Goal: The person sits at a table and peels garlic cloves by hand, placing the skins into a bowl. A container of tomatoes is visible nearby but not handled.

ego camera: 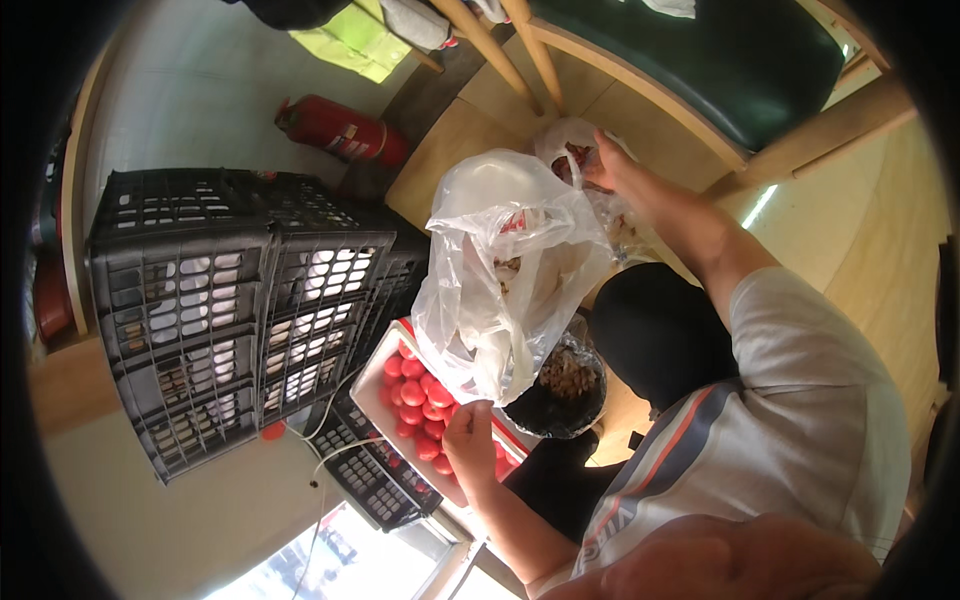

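Observation:
My left hand (pixel 469 439) is closed, its fingertips pinching the lower edge of a large clear plastic bag (pixel 472 330). Pale contents show dimly through that bag, along with some red print. Farther off, my right hand (pixel 609 166) is at a second clear plastic bag (pixel 559 139) with dark reddish pieces in it. Its thumb points up while its fingers are partly hidden by the bag, so its grip is unclear. Between my knees and the large bag stands a round container (pixel 540 409) lined with black plastic, holding small brownish pieces (pixel 571 371).
Red tomatoes (pixel 412 392) fill a white box (pixel 367 367) beside my left hand, above a black crate (pixel 367 469). Stacked black plastic crates (pixel 262 247) rise at the left. A fire extinguisher (pixel 341 129), wooden legs (pixel 517 60) and a dark green padded seat (pixel 720 67) lie beyond.

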Tool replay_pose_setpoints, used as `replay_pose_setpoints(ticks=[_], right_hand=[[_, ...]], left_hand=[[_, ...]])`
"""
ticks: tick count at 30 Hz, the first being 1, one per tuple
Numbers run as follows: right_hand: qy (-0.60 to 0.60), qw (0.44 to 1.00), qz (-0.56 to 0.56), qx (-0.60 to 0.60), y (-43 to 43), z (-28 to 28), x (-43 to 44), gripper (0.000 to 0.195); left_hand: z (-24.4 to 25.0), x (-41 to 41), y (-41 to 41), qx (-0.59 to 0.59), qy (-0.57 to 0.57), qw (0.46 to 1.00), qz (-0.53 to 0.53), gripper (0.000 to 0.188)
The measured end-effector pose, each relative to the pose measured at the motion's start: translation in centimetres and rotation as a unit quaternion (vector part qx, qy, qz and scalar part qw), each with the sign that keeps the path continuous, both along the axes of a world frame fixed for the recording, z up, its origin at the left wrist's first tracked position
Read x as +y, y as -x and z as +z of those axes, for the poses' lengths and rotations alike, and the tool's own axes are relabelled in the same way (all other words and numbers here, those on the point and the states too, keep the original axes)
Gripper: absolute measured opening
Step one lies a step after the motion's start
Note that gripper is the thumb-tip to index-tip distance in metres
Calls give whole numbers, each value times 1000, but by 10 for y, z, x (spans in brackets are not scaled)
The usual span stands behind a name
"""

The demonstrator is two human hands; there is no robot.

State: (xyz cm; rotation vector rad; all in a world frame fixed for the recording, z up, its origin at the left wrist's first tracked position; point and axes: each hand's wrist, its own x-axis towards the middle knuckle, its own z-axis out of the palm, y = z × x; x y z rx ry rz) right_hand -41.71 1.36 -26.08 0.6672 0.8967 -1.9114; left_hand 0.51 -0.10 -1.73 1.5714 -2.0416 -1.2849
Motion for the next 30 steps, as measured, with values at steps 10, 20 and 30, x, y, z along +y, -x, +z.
replay_pose_setpoints(ticks=[10,20,30], right_hand=[[-11,885,247,394,-50,104,-4,19],[181,364,445,798,-241,299,8,19],[226,492,338,770,-290,261,-6,12]], left_hand=[[16,-18,16,490,-358,782,143,65],[25,-4,18,460,-262,841,107,82],[28,-3,-11,522,-213,810,162,67]])
